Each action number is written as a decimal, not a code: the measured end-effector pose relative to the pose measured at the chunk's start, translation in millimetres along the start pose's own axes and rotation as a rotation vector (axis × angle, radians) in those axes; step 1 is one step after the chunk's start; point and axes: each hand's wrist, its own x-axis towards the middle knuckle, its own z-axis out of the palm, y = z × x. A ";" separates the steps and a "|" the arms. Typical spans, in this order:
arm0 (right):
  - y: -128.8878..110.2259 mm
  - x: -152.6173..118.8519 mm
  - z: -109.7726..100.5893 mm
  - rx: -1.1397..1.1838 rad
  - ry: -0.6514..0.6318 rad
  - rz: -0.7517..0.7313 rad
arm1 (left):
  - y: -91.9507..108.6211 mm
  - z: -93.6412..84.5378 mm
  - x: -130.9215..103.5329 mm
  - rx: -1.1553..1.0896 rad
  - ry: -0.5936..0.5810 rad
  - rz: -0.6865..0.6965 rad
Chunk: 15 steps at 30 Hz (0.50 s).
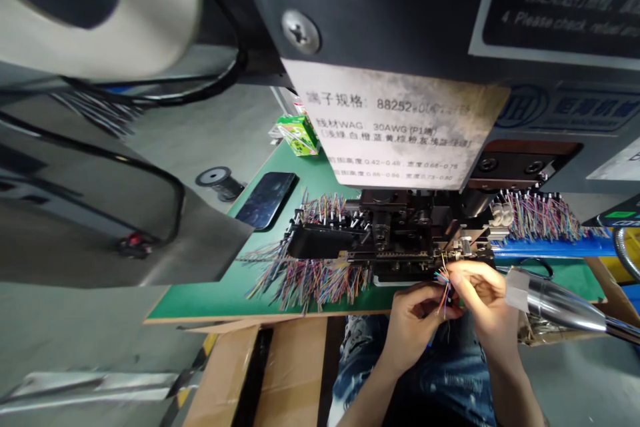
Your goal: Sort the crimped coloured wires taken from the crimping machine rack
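Note:
A small bundle of thin coloured wires [442, 277] is held between both hands, just in front of the crimping machine [400, 230]. My left hand [413, 317] has its fingers closed round the lower part of the bundle. With thumb and index finger pinched, my right hand [477, 287] grips wires near the upper ends, close to the machine's crimping point. One yellowish wire stands up toward the machine. The fingers partly hide the bundle. Many similar wire bundles [315, 280] lie on the green table [210, 297] to the left of the machine.
A phone [267, 200], a green box [299, 135] and a dark spool [219, 181] are to the left. More wire bundles [543, 213] lie at right on a blue tray [545, 247]. A metal lamp [560, 301] reaches in beside my right hand. Cardboard [290, 373] stands below the table.

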 end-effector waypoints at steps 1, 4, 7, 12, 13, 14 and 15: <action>1.8 1.2 -1.4 0.005 -0.016 -0.008 | 0.0 0.0 0.1 0.003 0.001 0.003; 3.4 2.6 -2.6 0.011 -0.024 -0.016 | -0.4 -0.2 0.1 0.009 0.001 0.008; 2.1 1.7 -1.1 0.007 -0.022 -0.019 | 0.0 0.1 0.0 0.015 0.002 -0.010; -0.2 1.4 -3.6 -0.046 -0.062 -0.081 | 11.0 -2.3 -2.2 0.021 -0.013 -0.055; -1.9 1.6 -4.8 -0.060 -0.069 -0.117 | 14.4 -4.0 -3.0 0.019 -0.035 -0.072; -4.3 1.8 -5.8 -0.072 -0.072 -0.160 | 17.7 -6.0 -3.9 0.014 -0.064 -0.097; -7.1 1.7 -6.6 -0.081 -0.076 -0.200 | 20.4 -8.1 -4.8 0.003 -0.099 -0.131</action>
